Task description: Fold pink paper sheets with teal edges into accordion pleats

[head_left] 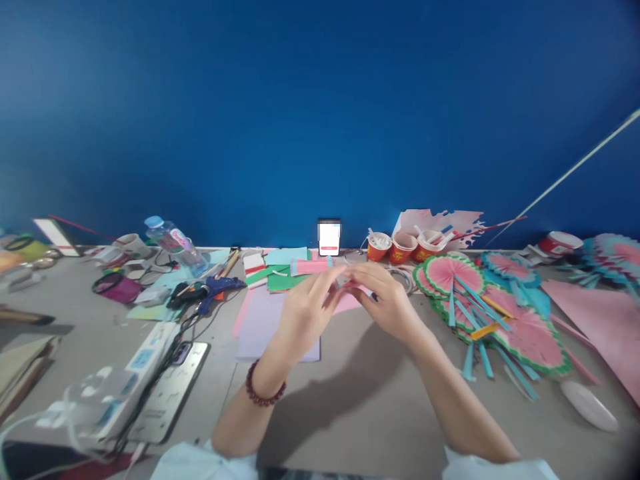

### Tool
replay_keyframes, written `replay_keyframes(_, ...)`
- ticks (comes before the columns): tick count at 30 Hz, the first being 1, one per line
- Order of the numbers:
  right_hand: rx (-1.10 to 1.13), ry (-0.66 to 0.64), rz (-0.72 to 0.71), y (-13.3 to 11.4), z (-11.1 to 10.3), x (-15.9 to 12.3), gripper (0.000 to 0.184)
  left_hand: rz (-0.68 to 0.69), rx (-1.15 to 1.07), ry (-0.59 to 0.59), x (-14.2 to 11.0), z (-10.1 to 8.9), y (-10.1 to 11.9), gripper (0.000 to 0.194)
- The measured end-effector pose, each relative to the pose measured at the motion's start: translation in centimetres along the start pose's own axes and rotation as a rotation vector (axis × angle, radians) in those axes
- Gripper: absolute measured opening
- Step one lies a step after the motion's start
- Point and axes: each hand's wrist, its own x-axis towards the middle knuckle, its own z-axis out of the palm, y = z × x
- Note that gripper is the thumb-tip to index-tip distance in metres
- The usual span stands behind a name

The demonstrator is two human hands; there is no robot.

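Note:
Both hands are raised above the middle of the table with their fingertips brought together. My left hand [306, 303], with a dark red bead bracelet [265, 393] at its wrist, has its fingers bent and pressed close. Meeting it from the other side, my right hand [383, 297] curls its fingers the same way. Whatever lies between the fingertips is too small and too covered to name. Below and behind my left hand are a lilac paper sheet [257, 327] and green paper [285, 283]. A rolled pink and blue paper piece [307, 267] lies just beyond.
At the right lie watermelon-patterned paper fans [520, 327], a computer mouse [589, 405] and pink paper [595, 320]. Red paper cups [403, 248] and a lit phone [329, 239] stand by the blue wall. To the left are a glue gun [217, 287], a bottle [177, 245], a power strip [135, 373] and another phone [173, 393].

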Motion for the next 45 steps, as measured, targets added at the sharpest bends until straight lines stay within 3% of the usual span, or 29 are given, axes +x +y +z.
replay_keyframes(8,0.459,0.074,0.226,0.5,1.1,0.1,0.013,-0.092,-0.287,-0.03,0.4,-0.7,1.6,0.031)
replay_keyframes(12,0.561,0.038,0.267,0.8,1.3,0.0,0.012,-0.14,-0.317,-0.025,0.5,-0.9,1.8,0.016)
replay_keyframes(16,0.617,0.028,0.263,0.8,1.6,0.1,0.015,-0.165,-0.297,-0.019,0.3,-0.8,1.7,0.012)
replay_keyframes(23,0.577,-0.012,0.185,0.9,2.1,0.2,0.017,-0.079,-0.128,0.054,-0.1,-0.6,1.7,0.01)
replay_keyframes(36,0.475,-0.039,0.146,1.0,1.9,0.0,0.017,-0.009,-0.067,0.061,0.0,-0.6,1.4,0.011)
replay_keyframes(45,0.483,0.06,0.134,1.0,1.5,0.0,0.015,-0.016,-0.142,0.08,0.2,-0.9,1.7,0.012)
